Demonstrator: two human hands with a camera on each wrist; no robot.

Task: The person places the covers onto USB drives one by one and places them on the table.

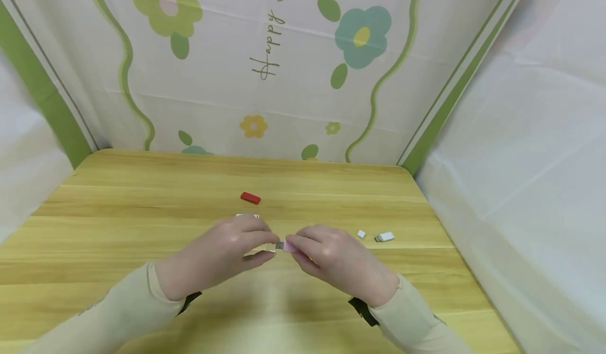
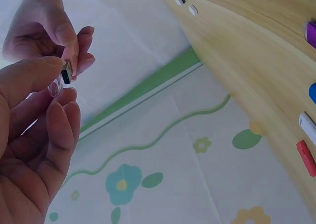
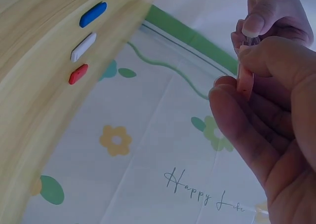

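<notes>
Over the middle of the table, both hands meet at a pink USB flash drive (image 1: 289, 246). My right hand (image 1: 333, 254) pinches its pink body between thumb and fingers, as the right wrist view also shows (image 3: 245, 81). The metal connector (image 1: 280, 245) points left, bare between the hands. A small clear cap (image 2: 55, 87) is pinched between the thumb and fingers of my left hand (image 1: 224, 249), right at the connector's end. Fingers hide part of the cap and of the drive's body.
A red flash drive (image 1: 250, 198) lies beyond the left hand, near a white one (image 3: 84, 47), a blue one (image 3: 93, 14) and a purple one (image 2: 311, 34). To the right lie a white cap (image 1: 361, 234) and a white drive with bare connector (image 1: 385, 236). Curtains surround the wooden table (image 1: 142, 185).
</notes>
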